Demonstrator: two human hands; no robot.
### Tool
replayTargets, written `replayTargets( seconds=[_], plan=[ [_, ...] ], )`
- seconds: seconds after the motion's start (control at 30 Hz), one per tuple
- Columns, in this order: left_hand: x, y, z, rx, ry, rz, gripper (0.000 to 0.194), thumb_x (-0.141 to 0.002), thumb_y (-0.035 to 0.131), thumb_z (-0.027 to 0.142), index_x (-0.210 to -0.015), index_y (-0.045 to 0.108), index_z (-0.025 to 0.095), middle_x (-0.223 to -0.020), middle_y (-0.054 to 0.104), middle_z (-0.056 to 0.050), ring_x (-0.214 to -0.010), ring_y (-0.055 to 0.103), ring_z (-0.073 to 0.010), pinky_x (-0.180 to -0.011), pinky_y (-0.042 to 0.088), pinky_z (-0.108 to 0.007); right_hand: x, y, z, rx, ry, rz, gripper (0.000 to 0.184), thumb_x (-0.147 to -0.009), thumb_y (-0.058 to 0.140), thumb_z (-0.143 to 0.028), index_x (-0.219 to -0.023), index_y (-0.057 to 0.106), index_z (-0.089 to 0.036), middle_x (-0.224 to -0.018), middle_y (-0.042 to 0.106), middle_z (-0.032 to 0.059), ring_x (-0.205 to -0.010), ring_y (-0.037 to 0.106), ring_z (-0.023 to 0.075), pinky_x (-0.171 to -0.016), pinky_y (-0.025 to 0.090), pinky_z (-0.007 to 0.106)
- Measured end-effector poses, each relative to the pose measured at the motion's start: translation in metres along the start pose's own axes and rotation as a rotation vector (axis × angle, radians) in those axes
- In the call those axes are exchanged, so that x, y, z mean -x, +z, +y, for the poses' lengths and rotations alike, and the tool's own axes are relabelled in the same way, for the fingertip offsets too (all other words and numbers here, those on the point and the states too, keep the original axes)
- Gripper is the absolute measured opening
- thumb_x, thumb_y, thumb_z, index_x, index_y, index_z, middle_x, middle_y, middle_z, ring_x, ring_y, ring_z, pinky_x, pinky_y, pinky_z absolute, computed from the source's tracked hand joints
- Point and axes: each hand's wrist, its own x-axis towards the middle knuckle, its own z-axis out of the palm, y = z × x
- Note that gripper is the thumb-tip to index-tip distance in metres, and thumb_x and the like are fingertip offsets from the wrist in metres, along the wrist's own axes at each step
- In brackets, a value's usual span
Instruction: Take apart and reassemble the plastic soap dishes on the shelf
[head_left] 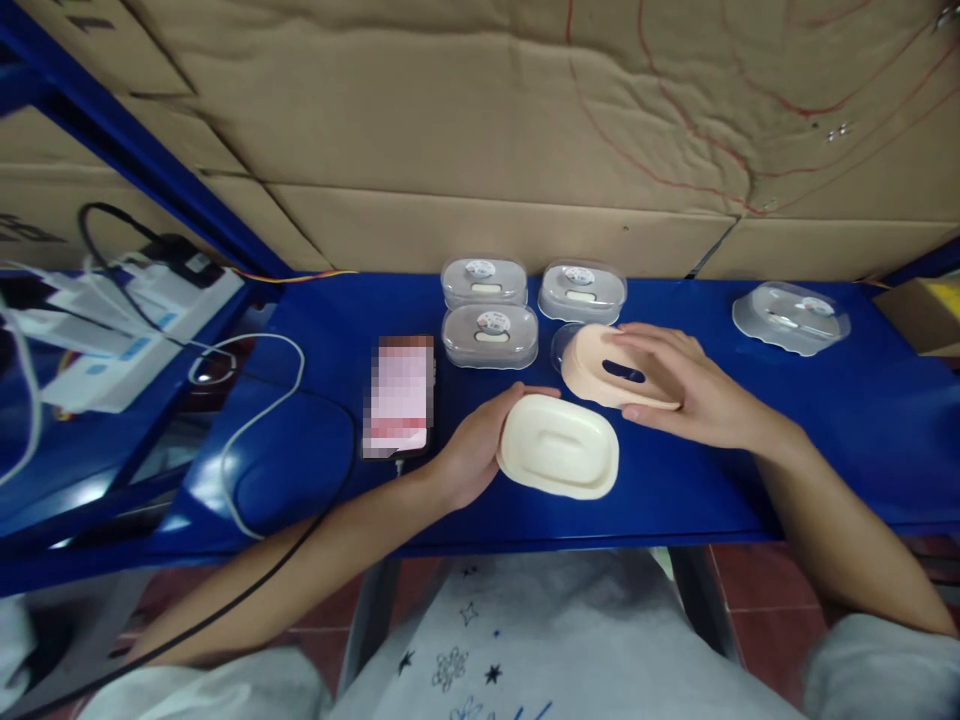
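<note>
One cream dish [559, 446] is being grasped at its left end by the left hand [474, 445], its recessed face turning toward the viewer; just beyond and to its right, the right hand [694, 392] is gripping a peach-coloured shell [587, 368] with a slot, thumb at the near edge and fingers lying over the far side; both pieces are being held separately above a blue table [465, 520]; a clear plastic edge [558, 350] is showing at the shell's left; farther back, three clear-topped boxes [490, 345] are standing close together, while a fourth box [787, 318] is standing well apart to the right; all four are looking closed and labelled, so seemingly complete; the dish and shell are apparently awaiting completion, and any remaining work is staying unclear; a phone [401, 400] is resting left of the hands
</note>
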Motion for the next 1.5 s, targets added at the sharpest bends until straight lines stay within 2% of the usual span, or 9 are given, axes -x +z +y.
replayTargets(
  seconds=[0.17,0.4,0.57,0.73,0.8,0.93,1.07,1.33,1.5],
  plan=[
    [0.005,0.002,0.000,-0.460,0.272,0.023,0.030,-0.104,0.056,0.043,-0.104,0.079,0.024,-0.102,0.077,-0.003,-0.095,0.066,-0.0240,-0.089,0.047,-0.032,0.011,-0.019,0.014,-0.030,0.030,-0.134,0.078,-0.091,0.076,-0.060,-0.159,0.044,-0.038,-0.161,0.055,0.0071,-0.148,0.052,0.0411,-0.118,0.046,0.065],
    [0.007,-0.005,-0.003,-1.074,0.647,-0.046,0.023,-0.101,0.063,0.038,-0.113,0.077,0.025,-0.124,0.072,-0.013,-0.121,0.062,-0.0352,-0.112,0.037,-0.048,0.022,-0.035,0.016,-0.103,0.119,-0.252,0.078,-0.084,0.082,-0.061,-0.153,0.053,-0.039,-0.152,0.065,0.0035,-0.134,0.065,0.0389,-0.111,0.056,0.060],
    [0.017,-0.003,-0.013,-1.280,0.792,-0.163,0.023,-0.096,0.073,0.040,-0.113,0.077,0.025,-0.124,0.074,-0.016,-0.116,0.067,-0.0378,-0.107,0.042,-0.052,0.016,-0.014,0.013,-0.089,0.041,-0.256,0.076,-0.090,0.076,-0.063,-0.156,0.051,-0.036,-0.159,0.058,0.0060,-0.146,0.056,0.0374,-0.120,0.046,0.059],
    [0.029,-0.001,-0.017,-1.560,1.343,-0.202,0.016,-0.099,0.068,0.033,-0.108,0.070,0.020,-0.104,0.078,-0.010,-0.092,0.072,-0.0268,-0.082,0.053,-0.040,0.008,0.017,0.004,0.015,-0.025,-0.217,0.078,-0.096,0.070,-0.063,-0.161,0.044,-0.031,-0.165,0.050,0.0144,-0.153,0.045,0.0400,-0.120,0.039,0.063],
    [0.029,-0.002,-0.014,-1.514,1.451,-0.174,0.016,-0.100,0.065,0.032,-0.109,0.067,0.019,-0.104,0.077,-0.010,-0.088,0.071,-0.0245,-0.079,0.054,-0.038,0.007,0.022,0.000,0.049,-0.064,-0.197,0.081,-0.094,0.071,-0.066,-0.162,0.043,-0.029,-0.167,0.047,0.0163,-0.155,0.041,0.0411,-0.121,0.037,0.064],
    [0.027,-0.006,-0.004,-1.266,1.355,-0.099,0.017,-0.104,0.060,0.028,-0.119,0.064,0.020,-0.119,0.070,-0.013,-0.104,0.069,-0.0245,-0.088,0.056,-0.040,0.006,0.027,-0.017,0.101,-0.154,-0.142,0.088,-0.091,0.070,-0.072,-0.161,0.046,-0.025,-0.169,0.042,0.0186,-0.157,0.037,0.0408,-0.124,0.032,0.062],
    [0.024,-0.008,0.004,-1.024,1.139,-0.022,0.020,-0.109,0.051,0.024,-0.121,0.066,0.021,-0.126,0.063,-0.012,-0.123,0.062,-0.0224,-0.105,0.052,-0.038,0.014,0.043,-0.047,0.095,-0.388,-0.199,0.087,-0.093,0.064,-0.076,-0.157,0.051,-0.019,-0.159,0.056,0.0180,-0.154,0.042,0.0361,-0.127,0.029,0.059],
    [0.011,-0.003,0.008,-0.638,0.810,0.097,0.030,-0.112,0.048,0.036,-0.103,0.074,0.023,-0.118,0.067,-0.007,-0.114,0.063,-0.0207,-0.099,0.049,-0.034,0.025,0.071,-0.078,0.152,-0.642,-0.197,0.024,-0.106,0.061,-0.039,-0.107,0.073,-0.018,-0.126,0.076,0.0113,-0.120,0.067,0.0252,-0.108,0.050,0.045],
    [0.006,-0.003,0.005,-0.426,0.666,0.093,0.027,-0.108,0.056,0.038,-0.098,0.078,0.024,-0.116,0.070,-0.006,-0.112,0.063,-0.0211,-0.094,0.048,-0.032,0.022,0.064,-0.084,0.084,-0.631,-0.101,0.014,-0.102,0.064,-0.028,-0.095,0.073,-0.020,-0.109,0.079,0.0059,-0.106,0.071,0.0175,-0.095,0.056,0.035]
  ],
)
